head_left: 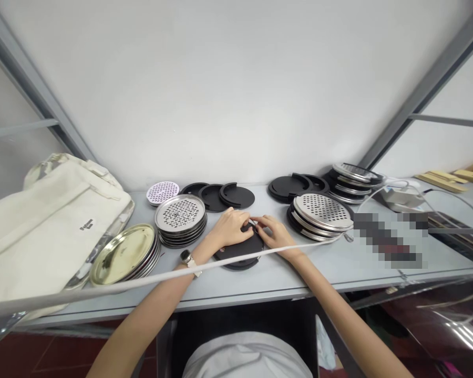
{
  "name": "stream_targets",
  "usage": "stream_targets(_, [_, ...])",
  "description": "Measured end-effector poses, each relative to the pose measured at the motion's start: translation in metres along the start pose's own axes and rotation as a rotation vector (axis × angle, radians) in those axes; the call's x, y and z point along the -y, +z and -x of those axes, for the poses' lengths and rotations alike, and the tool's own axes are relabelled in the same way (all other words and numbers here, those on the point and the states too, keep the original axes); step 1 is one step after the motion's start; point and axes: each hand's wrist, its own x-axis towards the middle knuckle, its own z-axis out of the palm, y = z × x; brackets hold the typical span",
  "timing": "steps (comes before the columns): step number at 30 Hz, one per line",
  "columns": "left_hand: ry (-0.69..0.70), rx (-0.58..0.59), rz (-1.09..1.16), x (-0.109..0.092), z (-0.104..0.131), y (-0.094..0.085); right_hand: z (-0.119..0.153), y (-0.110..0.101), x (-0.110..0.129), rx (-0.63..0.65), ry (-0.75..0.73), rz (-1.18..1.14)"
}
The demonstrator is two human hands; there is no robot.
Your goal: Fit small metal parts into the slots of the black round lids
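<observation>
A flat black round disc [240, 253] lies on the table in front of me. My left hand [232, 229] rests over its upper left part, with the fingers bent toward the far rim. On the other side, my right hand [274, 232] has its thumb and fingers closed at the disc's upper right edge. Both sets of fingertips almost meet there, and a small dark strip shows between them. Just behind the hands lie several black discs with raised rims [242, 196]. A stack of silver perforated plates [181, 214] stands left of my left hand.
A white cable [173, 277] runs across the view before my forearms. Right stand stacked perforated plates [323, 211], more black discs [289, 187] and ringed plates [355, 181]. Left are gold-coloured plates [124, 252], a lilac perforated disc [163, 192] and a cream bag [51, 215].
</observation>
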Motion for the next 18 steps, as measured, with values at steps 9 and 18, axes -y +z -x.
stream_targets(9, [0.03, 0.059, 0.121, 0.003, 0.0, -0.002, -0.011, -0.005, -0.007, 0.155, 0.038, -0.183])
stream_targets(18, [0.155, 0.121, 0.217, 0.015, -0.007, -0.004, -0.021, -0.009, -0.021, 0.299, 0.115, -0.484])
